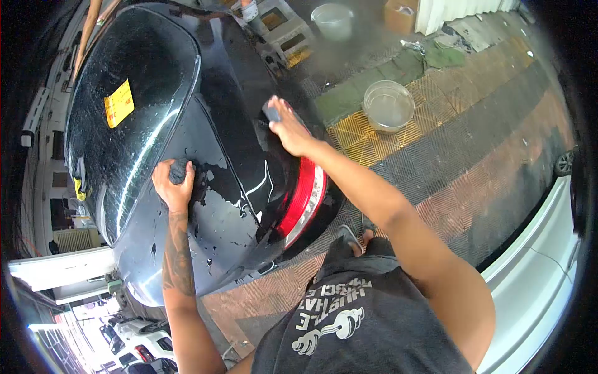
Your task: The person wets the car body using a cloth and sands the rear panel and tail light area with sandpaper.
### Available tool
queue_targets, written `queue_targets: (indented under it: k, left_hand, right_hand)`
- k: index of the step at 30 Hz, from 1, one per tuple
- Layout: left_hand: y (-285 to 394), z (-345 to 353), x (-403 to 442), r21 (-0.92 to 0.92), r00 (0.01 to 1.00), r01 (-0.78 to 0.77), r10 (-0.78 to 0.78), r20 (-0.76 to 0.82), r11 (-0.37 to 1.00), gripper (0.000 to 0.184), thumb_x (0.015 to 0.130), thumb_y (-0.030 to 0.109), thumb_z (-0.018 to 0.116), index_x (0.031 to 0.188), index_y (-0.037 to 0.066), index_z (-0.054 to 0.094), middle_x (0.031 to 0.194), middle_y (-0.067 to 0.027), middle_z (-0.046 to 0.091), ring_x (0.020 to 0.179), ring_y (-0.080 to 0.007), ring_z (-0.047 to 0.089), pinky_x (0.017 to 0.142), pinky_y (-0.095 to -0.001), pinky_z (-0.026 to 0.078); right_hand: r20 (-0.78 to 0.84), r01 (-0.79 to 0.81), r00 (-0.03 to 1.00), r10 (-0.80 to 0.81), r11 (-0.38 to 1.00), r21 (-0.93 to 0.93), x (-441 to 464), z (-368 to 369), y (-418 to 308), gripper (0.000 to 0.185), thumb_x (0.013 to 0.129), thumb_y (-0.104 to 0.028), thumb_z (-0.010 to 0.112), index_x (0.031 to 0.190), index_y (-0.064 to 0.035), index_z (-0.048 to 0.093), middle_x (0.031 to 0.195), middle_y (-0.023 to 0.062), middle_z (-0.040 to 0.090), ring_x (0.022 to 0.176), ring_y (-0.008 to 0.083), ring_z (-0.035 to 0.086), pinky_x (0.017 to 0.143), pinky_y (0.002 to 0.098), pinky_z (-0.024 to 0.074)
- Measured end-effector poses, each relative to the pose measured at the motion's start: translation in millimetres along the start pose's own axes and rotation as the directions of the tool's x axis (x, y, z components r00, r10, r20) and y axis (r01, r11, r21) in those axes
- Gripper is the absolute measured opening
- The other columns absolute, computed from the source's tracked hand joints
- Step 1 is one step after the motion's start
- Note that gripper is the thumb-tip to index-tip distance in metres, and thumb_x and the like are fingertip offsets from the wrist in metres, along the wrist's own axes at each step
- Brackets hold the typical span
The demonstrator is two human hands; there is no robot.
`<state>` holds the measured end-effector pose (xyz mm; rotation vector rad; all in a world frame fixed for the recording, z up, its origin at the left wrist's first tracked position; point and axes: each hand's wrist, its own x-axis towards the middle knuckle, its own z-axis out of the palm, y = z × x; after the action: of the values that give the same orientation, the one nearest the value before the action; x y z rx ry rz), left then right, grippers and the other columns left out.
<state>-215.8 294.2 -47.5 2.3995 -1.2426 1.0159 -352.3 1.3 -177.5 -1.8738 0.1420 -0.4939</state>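
Note:
A dark car (218,218) with wet patches on its paint fills the left and middle of the view. My left hand (171,186) is closed around a dark grey sponge-like pad (179,171) on the trunk lid, beside the rear window (146,75). Farther right, my right hand (289,129) holds a small grey block (271,113) against the rear side panel, just above the red tail light (298,202). A yellow paper (119,103) is stuck on the rear window.
On the tiled floor stand a clear bucket of liquid (389,107) and another bucket (332,22). Concrete blocks (288,37) and another person's hand (250,11) are at the top. A silver car (536,274) is at the right.

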Motion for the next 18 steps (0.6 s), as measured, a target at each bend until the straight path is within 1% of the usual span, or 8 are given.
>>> queue_targets:
  k: [4, 6, 8, 10, 14, 16, 17, 18]
  left_hand:
    - [6.4, 1.0, 11.5, -0.03, 0.998, 0.054, -0.053, 0.036, 0.998, 0.029, 0.071, 0.022, 0.083, 0.088, 0.006, 0.066, 0.091, -0.0099, 0.068, 0.09, -0.0318, 0.063, 0.087, -0.0421, 0.046]
    - [19.8, 4.1, 22.1, -0.063, 0.971, 0.192, -0.18, 0.157, 0.979, 0.027, 0.067, 0.022, 0.081, 0.085, 0.006, 0.068, 0.089, -0.0103, 0.069, 0.09, -0.0328, 0.064, 0.086, -0.043, 0.047]
    - [50.7, 8.4, 30.1, -0.029, 0.978, 0.103, -0.095, 0.185, 0.994, 0.032, 0.067, 0.027, 0.08, 0.087, 0.004, 0.071, 0.09, -0.015, 0.069, 0.089, -0.0363, 0.065, 0.087, -0.045, 0.048]
    - [76.2, 24.6, 39.0, -0.121, 0.976, -0.029, 0.054, 0.209, 0.992, 0.029, 0.065, 0.027, 0.08, 0.083, 0.009, 0.069, 0.087, -0.0096, 0.068, 0.088, -0.0316, 0.064, 0.085, -0.0422, 0.046]
    - [95.6, 43.0, 64.6, -0.209, 0.962, -0.068, 0.119, 0.244, 0.976, 0.024, 0.066, 0.026, 0.08, 0.078, 0.01, 0.067, 0.083, -0.0074, 0.066, 0.086, -0.0294, 0.063, 0.081, -0.0413, 0.044]
    - [82.0, 50.1, 70.8, -0.261, 0.961, -0.118, 0.176, 0.212, 0.958, 0.028, 0.068, 0.028, 0.082, 0.082, 0.009, 0.067, 0.084, -0.008, 0.066, 0.088, -0.0294, 0.063, 0.083, -0.0413, 0.043]
    - [67.1, 52.9, 72.4, -0.274, 0.97, -0.116, 0.168, 0.175, 0.955, 0.028, 0.069, 0.027, 0.082, 0.083, 0.008, 0.067, 0.085, -0.0084, 0.066, 0.087, -0.0301, 0.063, 0.083, -0.0419, 0.043]
    - [51.0, 55.3, 73.6, -0.283, 0.978, -0.111, 0.155, 0.138, 0.953, 0.028, 0.07, 0.027, 0.082, 0.084, 0.008, 0.067, 0.085, -0.0089, 0.066, 0.086, -0.0309, 0.063, 0.082, -0.0426, 0.044]
  right_hand:
    - [0.019, 0.231, 0.973, -0.23, 0.969, -0.083, -75.2, 24.5, -15.8, 0.075, 0.098, -0.023, 0.048, 0.158, 0.0058, 0.013, 0.166, 0.0283, 0.007, 0.156, 0.0412, 0.006, 0.126, 0.0512, 0.007]
    - [0.072, 0.203, 0.978, -0.197, 0.976, -0.084, -119.5, 25.1, -50.9, 0.076, 0.099, -0.027, 0.046, 0.158, 0.0069, 0.01, 0.166, 0.0295, 0.006, 0.155, 0.0442, 0.005, 0.125, 0.0529, 0.0064]
    - [0.055, 0.147, 0.989, -0.14, 0.974, -0.17, -96.8, 22.1, -50.5, 0.074, 0.102, -0.03, 0.042, 0.158, 0.0071, 0.011, 0.166, 0.03, 0.005, 0.155, 0.0436, 0.005, 0.126, 0.0519, 0.0063]
    - [0.02, 0.051, 0.999, -0.047, 0.965, -0.257, -44.9, 19.9, -36.0, 0.072, 0.105, -0.034, 0.037, 0.157, 0.0085, 0.01, 0.165, 0.0313, 0.006, 0.155, 0.0425, 0.005, 0.126, 0.0492, 0.0079]
    - [0.002, 0.086, 0.996, -0.088, 0.98, -0.178, -45.3, 28.9, -37.5, 0.071, 0.103, -0.029, 0.039, 0.157, 0.009, 0.013, 0.166, 0.0285, 0.01, 0.155, 0.0415, 0.006, 0.126, 0.0488, 0.007]
    - [0.036, 0.237, 0.971, -0.236, 0.97, -0.058, -94.6, 31.4, -55.0, 0.071, 0.101, -0.026, 0.041, 0.157, 0.0083, 0.014, 0.166, 0.027, 0.01, 0.156, 0.041, 0.006, 0.126, 0.0498, 0.0059]
    - [0.051, 0.178, 0.981, -0.186, 0.976, 0.125, -100.3, 26.8, -61.0, 0.069, 0.1, -0.023, 0.042, 0.157, 0.0079, 0.018, 0.167, 0.0258, 0.01, 0.156, 0.0405, 0.006, 0.126, 0.0505, 0.0057]
    - [0.056, 0.177, 0.981, -0.185, 0.976, 0.128, -84.9, 21.3, -54.2, 0.069, 0.1, -0.023, 0.042, 0.157, 0.0079, 0.018, 0.167, 0.0258, 0.01, 0.156, 0.0405, 0.006, 0.126, 0.0505, 0.0057]
